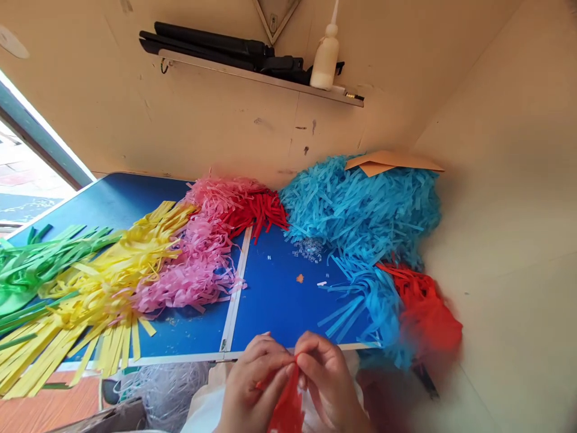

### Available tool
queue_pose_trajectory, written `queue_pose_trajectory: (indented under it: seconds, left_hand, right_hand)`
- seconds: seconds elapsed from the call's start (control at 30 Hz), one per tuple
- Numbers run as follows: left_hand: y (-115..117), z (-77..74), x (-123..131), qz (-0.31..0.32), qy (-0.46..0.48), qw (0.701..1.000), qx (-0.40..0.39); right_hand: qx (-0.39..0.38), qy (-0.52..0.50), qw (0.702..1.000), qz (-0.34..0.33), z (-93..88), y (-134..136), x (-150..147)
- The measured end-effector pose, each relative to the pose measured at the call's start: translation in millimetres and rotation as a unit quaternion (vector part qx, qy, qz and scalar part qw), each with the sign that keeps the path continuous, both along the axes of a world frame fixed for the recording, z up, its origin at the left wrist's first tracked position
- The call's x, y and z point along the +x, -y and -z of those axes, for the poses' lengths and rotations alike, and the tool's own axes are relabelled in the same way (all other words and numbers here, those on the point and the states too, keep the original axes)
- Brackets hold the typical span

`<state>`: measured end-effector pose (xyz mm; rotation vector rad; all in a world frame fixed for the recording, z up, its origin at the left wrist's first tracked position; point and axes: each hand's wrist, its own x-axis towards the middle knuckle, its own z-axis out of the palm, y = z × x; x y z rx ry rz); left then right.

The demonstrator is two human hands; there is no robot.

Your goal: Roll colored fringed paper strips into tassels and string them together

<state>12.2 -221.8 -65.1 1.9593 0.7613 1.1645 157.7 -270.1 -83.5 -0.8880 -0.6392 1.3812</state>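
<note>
Paper, thin and cut into long flat strips, lies in soft heaps across the blue table (279, 300). Farthest left of the table's white seam (237, 288), the green strips (31, 264) fan out flat. Nearer the seam, the yellow strips (103, 282) lie straighter and spill over the near edge. The pink strips (198, 264) are a crinkled tangle whose loose ends touch the seam. Dark red strips (256, 210) straddle the seam at the back, against the wall.

Right of the seam is the one bare patch of smooth tabletop, the only open room. It has clear crumbs (310, 248) and an orange scrap (300, 278) on it. Farther right, the light blue heap (360, 210) piles high, with a brown card (392, 161) on top. The blurred red heap (424, 313) overhangs the near edge by the side wall.

Just right of the seam and off the table's near edge, my left hand (255, 385) and right hand (329, 379) meet fingertip to fingertip. Both are pinched shut on the top of the red paper piece (288, 403). It hangs between my palms, clear of the table. Its long axis runs from the pinched top down toward my lap, and the lower end leans a little toward the seam.
</note>
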Motion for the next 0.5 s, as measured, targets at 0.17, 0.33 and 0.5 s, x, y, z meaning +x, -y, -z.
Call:
queue_pose_trajectory:
  seconds: [0.17,0.33,0.5]
  left_hand:
    - [0.4,-0.5,3.8,0.017,0.009,0.999,-0.030]
    - [0.0,2.0,5.7,0.002,0.019,1.000,-0.005]
    - [-1.1,4.3,0.6,0.000,0.040,0.996,-0.075]
  right_hand:
    - [0.016,-0.061,0.998,0.020,-6.3,-4.2,-1.8]
    - [0.038,0.004,0.997,0.073,7.0,4.1,-15.2]
    - [0.114,0.302,0.943,0.086,-0.1,-15.0,20.4]
